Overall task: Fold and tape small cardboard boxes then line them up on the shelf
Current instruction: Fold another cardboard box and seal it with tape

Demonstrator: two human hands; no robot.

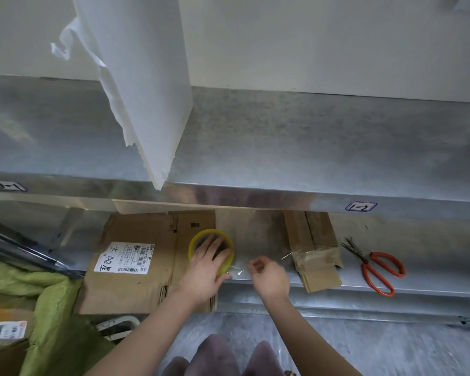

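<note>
Head view: left hand (205,267) flat on tape roll (197,238)

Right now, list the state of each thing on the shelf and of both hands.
Tape roll: lying flat, end pulled out.
Left hand: presses on the roll.
Right hand: pinches the tape strip.
Small box: folded, lying down, partly taped.
Scissors: slightly open, untouched.
Flattened cardboard: unfolded, flat.

The person's forearms (152,329) were bare all the way down to the left hand (205,270) and the right hand (269,278). Lower down, both knees (217,356) were covered in plain, soft-looking fabric of a dusky purple-grey.
</note>
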